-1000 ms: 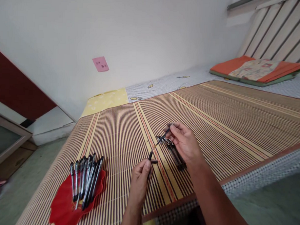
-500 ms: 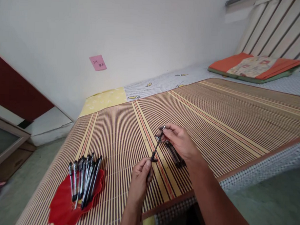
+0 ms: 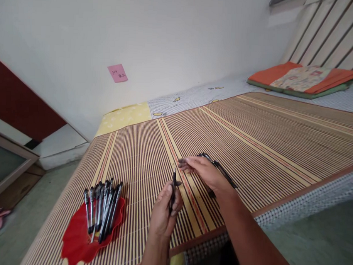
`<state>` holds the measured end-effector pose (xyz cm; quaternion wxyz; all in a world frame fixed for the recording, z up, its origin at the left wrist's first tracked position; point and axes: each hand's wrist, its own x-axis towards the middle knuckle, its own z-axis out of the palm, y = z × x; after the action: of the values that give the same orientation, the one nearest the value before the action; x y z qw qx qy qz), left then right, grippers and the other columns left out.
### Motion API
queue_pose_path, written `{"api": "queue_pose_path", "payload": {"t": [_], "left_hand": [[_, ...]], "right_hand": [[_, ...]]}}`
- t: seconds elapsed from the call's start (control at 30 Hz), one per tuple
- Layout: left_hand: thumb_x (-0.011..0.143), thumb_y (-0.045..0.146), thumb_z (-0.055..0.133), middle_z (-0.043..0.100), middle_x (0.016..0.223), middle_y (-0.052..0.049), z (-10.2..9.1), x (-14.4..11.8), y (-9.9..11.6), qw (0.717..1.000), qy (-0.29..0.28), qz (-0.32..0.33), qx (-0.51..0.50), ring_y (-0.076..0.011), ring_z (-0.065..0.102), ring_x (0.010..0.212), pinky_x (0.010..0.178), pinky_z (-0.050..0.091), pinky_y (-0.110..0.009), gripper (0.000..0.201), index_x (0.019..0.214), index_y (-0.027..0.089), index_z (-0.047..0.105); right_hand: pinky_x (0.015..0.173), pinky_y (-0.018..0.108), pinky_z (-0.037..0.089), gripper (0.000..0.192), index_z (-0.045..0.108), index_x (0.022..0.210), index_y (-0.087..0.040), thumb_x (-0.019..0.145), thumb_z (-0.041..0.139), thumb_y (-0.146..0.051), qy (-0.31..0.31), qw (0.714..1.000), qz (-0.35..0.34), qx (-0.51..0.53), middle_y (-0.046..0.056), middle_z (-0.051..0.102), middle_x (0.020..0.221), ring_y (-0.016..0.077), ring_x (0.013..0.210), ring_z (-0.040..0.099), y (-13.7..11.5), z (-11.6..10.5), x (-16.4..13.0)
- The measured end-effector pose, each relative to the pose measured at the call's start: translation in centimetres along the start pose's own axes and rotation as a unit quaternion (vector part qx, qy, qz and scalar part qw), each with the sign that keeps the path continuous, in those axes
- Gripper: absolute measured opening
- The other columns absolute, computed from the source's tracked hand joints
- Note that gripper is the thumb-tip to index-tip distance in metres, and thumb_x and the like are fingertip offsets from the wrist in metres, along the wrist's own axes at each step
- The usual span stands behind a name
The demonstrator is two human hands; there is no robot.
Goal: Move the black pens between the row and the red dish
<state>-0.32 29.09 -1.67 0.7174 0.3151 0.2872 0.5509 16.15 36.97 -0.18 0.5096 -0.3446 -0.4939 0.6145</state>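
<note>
The left hand (image 3: 165, 209) is raised a little, its back to the camera, the fingers curled into a loose fist and the thumb (image 3: 177, 184) pressed sideways at the top; its forearm comes up from the bottom edge, nearly straight. The right hand (image 3: 202, 173) lies lower and farther out, palm down, fingers stretched leftward and close together, their tips just beyond the left hand's knuckles. Its bare forearm runs long from the bottom right corner, wrist flat and in line with the hand.
</note>
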Motion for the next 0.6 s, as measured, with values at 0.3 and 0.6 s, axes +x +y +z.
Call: {"api": "queue_pose_path", "payload": {"t": [0.3, 0.6], "left_hand": [[0.082, 0.031, 0.078, 0.051, 0.068, 0.003, -0.3, 0.3, -0.3, 0.996, 0.077, 0.011, -0.053, -0.0082, 0.045, 0.056, 0.049, 0.035, -0.018, 0.028, 0.095, 0.015, 0.059], [0.073, 0.025, 0.085, 0.058, 0.076, 0.001, -1.1, 0.3, 0.1, 0.989, 0.127, 0.022, -0.069, -0.0083, 0.052, 0.059, 0.048, 0.039, -0.016, 0.039, 0.099, 0.017, 0.059]], "right_hand": [[0.07, 0.025, 0.05, 0.033, 0.077, 0.096, -0.017, 0.08, 0.073, -0.045, 0.046, 0.99, 0.038, 0.124, 0.009, 0.077, 0.095, 0.0163, 0.082, 0.07, 1.7, 2.5, 0.6], [0.089, 0.035, 0.05, 0.042, 0.074, 0.101, -0.019, 0.085, 0.065, -0.056, 0.039, 0.974, 0.082, 0.21, 0.013, 0.077, 0.106, 0.0228, 0.101, 0.071, 3.4, 5.2, 1.3]]}}
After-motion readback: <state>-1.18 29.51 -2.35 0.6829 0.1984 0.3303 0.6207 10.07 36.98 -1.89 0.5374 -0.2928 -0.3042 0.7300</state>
